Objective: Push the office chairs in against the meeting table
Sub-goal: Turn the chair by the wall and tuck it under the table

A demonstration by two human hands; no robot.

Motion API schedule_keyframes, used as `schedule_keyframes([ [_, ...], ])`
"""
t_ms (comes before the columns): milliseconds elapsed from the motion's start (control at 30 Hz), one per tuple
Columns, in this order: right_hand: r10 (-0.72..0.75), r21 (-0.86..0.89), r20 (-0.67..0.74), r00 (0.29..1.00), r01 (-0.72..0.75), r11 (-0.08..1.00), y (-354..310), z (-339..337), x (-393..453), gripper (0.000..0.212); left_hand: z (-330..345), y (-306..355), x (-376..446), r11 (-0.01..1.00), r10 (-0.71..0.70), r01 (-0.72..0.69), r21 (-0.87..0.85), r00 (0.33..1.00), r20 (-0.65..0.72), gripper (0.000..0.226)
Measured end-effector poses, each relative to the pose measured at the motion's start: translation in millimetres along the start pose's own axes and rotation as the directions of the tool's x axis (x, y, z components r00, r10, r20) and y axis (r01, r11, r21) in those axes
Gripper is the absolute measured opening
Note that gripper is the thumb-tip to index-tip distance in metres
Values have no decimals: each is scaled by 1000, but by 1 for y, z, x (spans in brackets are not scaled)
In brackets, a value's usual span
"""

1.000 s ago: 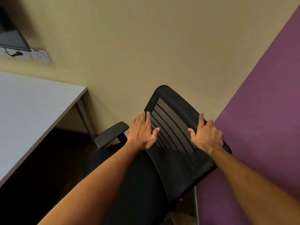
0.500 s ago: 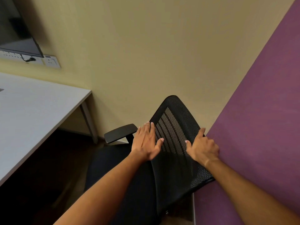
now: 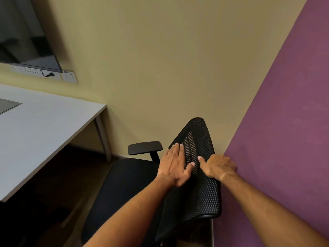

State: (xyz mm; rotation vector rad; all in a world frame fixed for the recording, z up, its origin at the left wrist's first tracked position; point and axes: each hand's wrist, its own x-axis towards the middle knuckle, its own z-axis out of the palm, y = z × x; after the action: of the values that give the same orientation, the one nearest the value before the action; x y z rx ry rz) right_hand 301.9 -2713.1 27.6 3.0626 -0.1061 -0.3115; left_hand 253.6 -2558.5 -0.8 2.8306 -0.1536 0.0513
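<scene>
A black mesh office chair stands in the corner, its backrest (image 3: 202, 138) seen almost edge-on and its seat (image 3: 124, 186) facing left toward the white meeting table (image 3: 44, 129). One armrest (image 3: 145, 147) sticks out over the seat. My left hand (image 3: 175, 164) lies along the backrest's left side, fingers straight and thumb on the mesh. My right hand (image 3: 219, 166) curls over the backrest's right edge, close to the purple wall. A gap of dark floor separates the seat from the table edge.
The purple wall (image 3: 284, 139) runs right beside the chair. A beige wall (image 3: 160, 68) lies behind it. A table leg (image 3: 103, 138) stands near the corner. A dark screen (image 3: 23, 36) and a socket strip (image 3: 68, 75) hang above the table, which has a grey inset panel (image 3: 7, 105).
The chair has swivelled so that its backrest turns edge-on and the seat faces the table. Both hands stayed on the backrest and came closer together. My view has turned left.
</scene>
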Motion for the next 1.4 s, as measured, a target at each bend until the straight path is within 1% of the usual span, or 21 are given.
schedule_keyframes([
  [133,13,17,95,995,-14,1000,3,-7,-23,70,2,9,-25,999,41,-41,-16,999,7,85],
  [233,22,73,219,975,-39,997,4,-14,-42,72,3,11,-49,998,45,-44,-45,998,33,90],
  [333,14,146,350,937,-70,987,5,-18,-56,75,3,13,-75,997,39,-35,-64,997,69,99],
  [433,5,207,492,871,-123,971,6,-19,-70,79,3,16,-96,998,31,-25,-55,994,109,108],
  [533,-14,202,605,796,-136,970,7,-21,-86,78,1,20,-113,998,14,-6,-59,989,144,114],
  [733,-125,201,761,637,-48,978,2,-19,-113,81,-7,25,-135,998,12,1,-62,979,205,120],
  [800,-191,223,762,619,26,975,2,-15,-118,78,-9,21,-144,996,19,0,-89,978,208,119],
  [867,-283,274,696,660,120,954,8,-11,-118,74,-9,13,-156,993,-2,28,-118,977,212,118],
  [900,-342,302,625,702,187,935,12,-7,-117,71,-9,8,-163,988,-29,63,-141,973,231,119],
  [933,-407,320,501,764,273,907,17,-2,-115,65,-9,1,-169,980,-60,105,-167,964,259,121],
  [967,-455,311,315,833,362,879,24,3,-114,59,-9,-5,-174,973,-84,140,-183,954,287,124],
  [1000,-472,256,85,878,438,861,30,10,-112,56,-10,-11,-179,970,-96,157,-184,948,303,126],
  [1033,-470,165,-146,870,490,856,35,18,-110,53,-11,-17,-184,972,-100,159,-173,946,308,128],
  [1067,-479,61,-329,814,524,849,38,25,-111,46,-12,-22,-189,974,-102,157,-162,947,304,129],
  [1100,-509,-22,-457,730,562,827,39,32,-111,37,-13,-27,-194,976,-104,155,-155,950,294,130],
  [1133,-549,-73,-524,652,607,791,37,39,-110,30,-14,-31,-200,977,-106,153,-149,953,282,130],
  [1167,-584,-97,-538,608,643,759,35,45,-109,33,-15,-35,-205,977,-109,154,-146,955,275,130],
  [1200,-616,-105,-519,593,671,734,32,49,-108,41,-16,-38,-211,977,-114,159,-144,954,276,130],
  [1267,-654,-83,-458,602,703,706,27,55,-108,57,-16,-44,-223,975,-131,176,-133,947,292,128],
  [1300,-665,-68,-445,600,718,693,24,58,-109,62,-16,-46,-229,975,-144,187,-120,944,298,127],
  [1400,-681,-54,-495,540,763,644,17,65,-111,61,-19,-53,-246,974,-196,222,-51,929,313,123],
])
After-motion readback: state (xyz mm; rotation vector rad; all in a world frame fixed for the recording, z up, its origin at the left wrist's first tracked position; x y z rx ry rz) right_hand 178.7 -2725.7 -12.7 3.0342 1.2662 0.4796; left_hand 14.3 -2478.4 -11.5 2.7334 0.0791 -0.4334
